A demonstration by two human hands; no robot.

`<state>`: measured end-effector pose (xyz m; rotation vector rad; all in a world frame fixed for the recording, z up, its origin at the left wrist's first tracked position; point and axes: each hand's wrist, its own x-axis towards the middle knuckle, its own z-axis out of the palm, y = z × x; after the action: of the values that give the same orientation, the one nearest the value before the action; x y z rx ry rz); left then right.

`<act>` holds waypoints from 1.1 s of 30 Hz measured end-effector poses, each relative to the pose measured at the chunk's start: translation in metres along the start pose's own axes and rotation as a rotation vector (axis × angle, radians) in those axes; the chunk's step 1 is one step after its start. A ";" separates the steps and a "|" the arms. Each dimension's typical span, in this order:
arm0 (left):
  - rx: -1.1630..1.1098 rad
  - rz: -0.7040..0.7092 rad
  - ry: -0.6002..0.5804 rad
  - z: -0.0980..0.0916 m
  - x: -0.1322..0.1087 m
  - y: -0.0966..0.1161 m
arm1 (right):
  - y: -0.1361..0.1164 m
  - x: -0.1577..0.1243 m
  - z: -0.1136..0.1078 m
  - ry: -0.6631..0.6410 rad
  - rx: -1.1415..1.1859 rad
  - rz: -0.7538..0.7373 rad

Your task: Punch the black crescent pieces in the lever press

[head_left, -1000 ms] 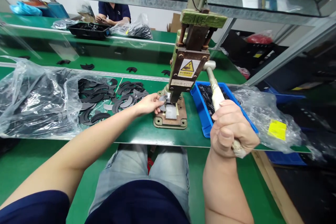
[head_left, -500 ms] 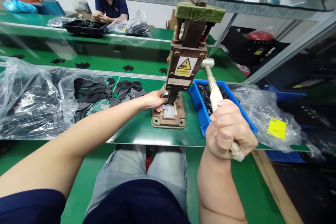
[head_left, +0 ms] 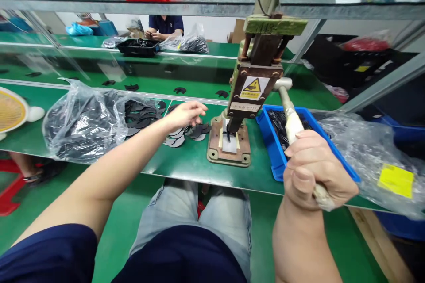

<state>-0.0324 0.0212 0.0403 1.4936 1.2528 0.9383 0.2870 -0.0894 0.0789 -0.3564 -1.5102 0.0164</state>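
Just beneath the press ram (head_left: 236, 124), a slim dark strip (head_left: 228, 136), long axis pointing roughly toward the person, lies to the right of the left hand (head_left: 184, 115), the nearer one; that hand looks empty, fingers parted above curved pieces (head_left: 176, 138), the right hand (head_left: 315, 170) clenches the lever (head_left: 294, 124), and bare tabletop (head_left: 194, 164) separates press base (head_left: 214, 143) from front edge

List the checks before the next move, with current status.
1. Right hand on lever: ok, closed around its wrapped grip.
2. Left hand clear of press: ok, off the base, over the pile of parts.
3. Dark piece seated on the base: cannot tell, too small and partly hidden by the ram.
4. Warning label in place: ok, on the press front.
5. Bin beside press: ok, dark pieces inside.
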 end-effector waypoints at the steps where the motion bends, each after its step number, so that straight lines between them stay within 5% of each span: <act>1: 0.119 0.018 0.062 -0.023 -0.005 -0.003 | 0.001 0.000 0.002 0.021 0.003 -0.005; 4: 0.583 0.017 0.071 -0.077 -0.025 -0.020 | 0.002 -0.001 0.006 0.069 0.007 -0.019; 6: 0.824 -0.015 -0.003 -0.096 -0.038 -0.036 | 0.004 -0.001 0.007 0.078 0.006 -0.025; 10: 1.076 -0.060 -0.064 -0.101 -0.055 -0.062 | 0.008 -0.002 0.005 0.074 0.009 -0.029; 15: 1.210 -0.262 0.024 -0.098 -0.061 -0.067 | 0.011 -0.003 0.003 0.104 -0.002 -0.009; 19: 1.178 -0.350 0.030 -0.100 -0.061 -0.072 | 0.017 -0.005 0.005 0.170 -0.010 -0.011; 27: 0.817 -0.250 0.105 -0.102 -0.062 -0.067 | 0.020 -0.006 0.006 0.184 0.025 -0.054; 30: 0.556 -0.229 0.105 -0.085 -0.059 -0.055 | 0.018 -0.004 0.007 0.150 0.031 -0.066; 33: 0.268 -0.215 0.039 -0.048 -0.049 -0.044 | 0.016 -0.003 0.008 0.157 0.025 -0.066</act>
<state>-0.0985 -0.0163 0.0111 1.5115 1.5810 0.6807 0.2822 -0.0729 0.0720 -0.2809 -1.3644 -0.0444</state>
